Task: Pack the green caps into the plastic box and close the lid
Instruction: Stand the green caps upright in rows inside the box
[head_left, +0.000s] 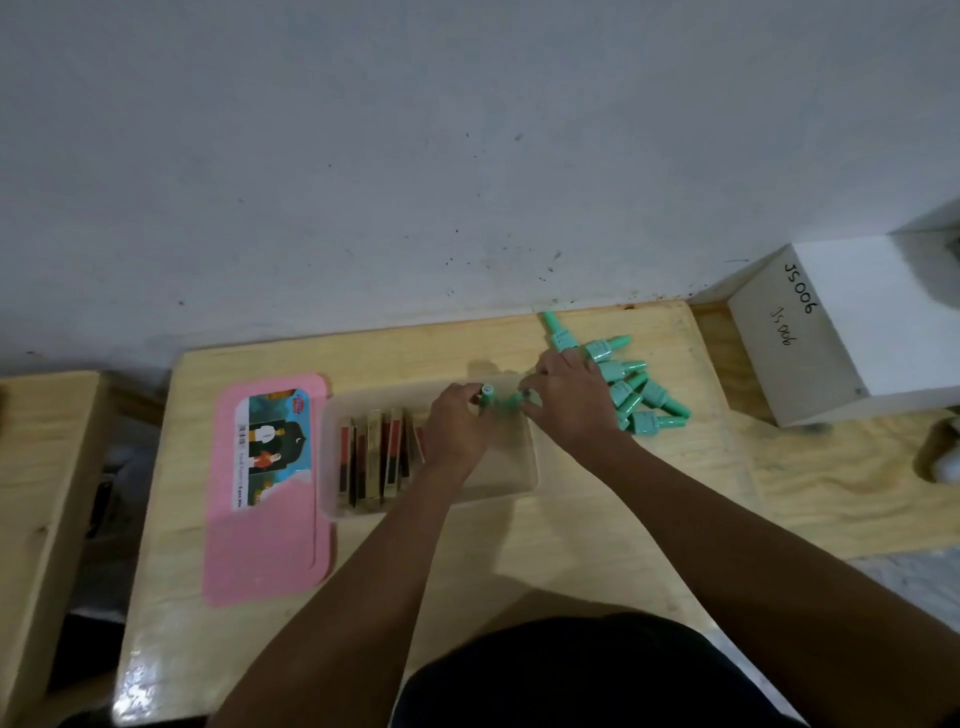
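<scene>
Wooden table (571, 545) against a pale wall. Pink lid (270, 545) lies flat to the left of the clear plastic box (511, 475), so closing is not yet begun. Box already holds a row of dark, upright flat items (374, 462) at its left end; the right end looks mostly bare. Pile of green caps (636, 392) waits on the table just right of the box, most of the work still ahead by my reckoning. Left hand (454, 434) pinches one green cap (487, 397) over the box's far edge. Right hand (569, 402) has fingers curled around another cap (517, 400), beside the pile.
</scene>
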